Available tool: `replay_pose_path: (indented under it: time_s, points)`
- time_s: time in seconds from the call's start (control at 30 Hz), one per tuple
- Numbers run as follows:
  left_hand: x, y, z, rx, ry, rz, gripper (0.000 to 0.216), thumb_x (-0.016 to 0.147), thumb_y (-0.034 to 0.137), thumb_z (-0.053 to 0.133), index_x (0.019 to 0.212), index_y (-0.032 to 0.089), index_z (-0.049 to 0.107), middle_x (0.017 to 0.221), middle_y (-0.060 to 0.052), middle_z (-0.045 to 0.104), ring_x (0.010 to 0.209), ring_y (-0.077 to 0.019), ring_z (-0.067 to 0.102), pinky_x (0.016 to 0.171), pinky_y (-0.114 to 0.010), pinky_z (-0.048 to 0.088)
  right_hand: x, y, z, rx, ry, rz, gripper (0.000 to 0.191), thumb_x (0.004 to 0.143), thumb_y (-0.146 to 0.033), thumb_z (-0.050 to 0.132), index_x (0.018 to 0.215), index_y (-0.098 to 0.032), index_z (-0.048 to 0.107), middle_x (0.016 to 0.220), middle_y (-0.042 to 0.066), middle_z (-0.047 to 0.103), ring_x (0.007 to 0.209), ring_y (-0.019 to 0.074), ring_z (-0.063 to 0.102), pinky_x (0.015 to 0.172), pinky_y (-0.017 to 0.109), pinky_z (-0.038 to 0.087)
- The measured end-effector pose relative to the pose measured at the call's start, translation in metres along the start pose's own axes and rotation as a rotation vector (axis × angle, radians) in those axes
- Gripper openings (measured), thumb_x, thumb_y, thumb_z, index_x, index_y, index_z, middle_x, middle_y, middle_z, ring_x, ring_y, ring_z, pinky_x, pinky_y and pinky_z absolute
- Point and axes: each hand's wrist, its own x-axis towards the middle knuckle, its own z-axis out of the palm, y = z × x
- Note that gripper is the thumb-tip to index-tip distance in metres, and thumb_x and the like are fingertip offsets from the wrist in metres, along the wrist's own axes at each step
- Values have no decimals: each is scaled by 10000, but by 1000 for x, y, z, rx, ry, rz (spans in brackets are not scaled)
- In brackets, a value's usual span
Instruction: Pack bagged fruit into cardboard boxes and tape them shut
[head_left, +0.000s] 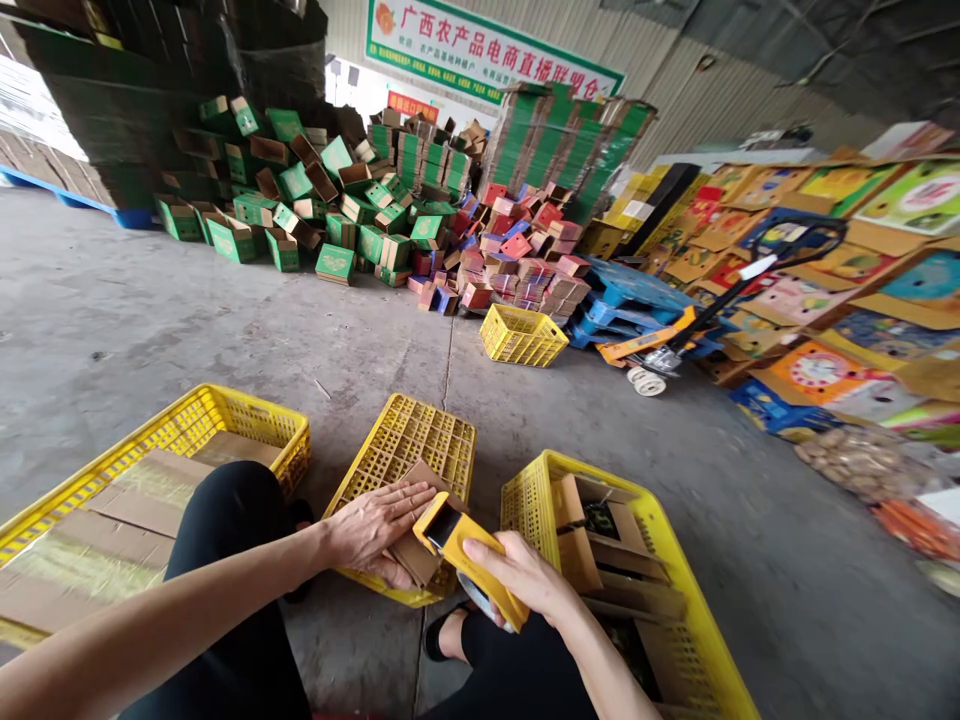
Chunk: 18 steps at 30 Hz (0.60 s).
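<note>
My left hand (375,525) lies on a small brown cardboard box (417,556) that rests on an upturned yellow plastic crate (409,445) in front of me; its fingers are stretched along the box top and its thumb curls under the near edge. My right hand (521,575) grips a yellow tape dispenser (457,535), whose head touches the right end of the box. My knees in black trousers frame both arms.
A yellow crate (195,420) of flat cardboard stands at my left. Another yellow crate (675,560) with folded boxes stands at my right. Farther off lie piles of green boxes (300,200), red boxes (525,255), a yellow basket (523,335), a pallet jack (675,340) and printed cartons (847,300).
</note>
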Motion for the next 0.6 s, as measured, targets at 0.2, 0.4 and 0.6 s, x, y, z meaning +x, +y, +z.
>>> replay_pose_path:
  time_s: [0.2,0.4,0.6]
  points:
    - [-1,3,4,16,-1,-24,1185,907,755,662,1741,182,45,1737,-194,305,1601,-375,324,1329,-478,253,-2,1,1,6,43,69,482,960,-678,633,951,-201,567,540,-3,680,470,185,697,451,206,485]
    - [-2,5,4,22,5,-63,1270,862,818,657,1738,156,17,1743,-214,276,1613,-401,281,1328,-503,241,11,-2,4,60,3,71,525,932,-704,668,941,-190,560,606,47,734,547,201,735,520,245,556]
    - [3,7,3,13,-22,-60,1267,867,807,662,1735,131,32,1739,-232,270,1620,-401,259,1327,-511,239,10,-8,1,6,23,87,541,909,-701,703,969,-178,578,668,60,763,602,205,760,515,225,526]
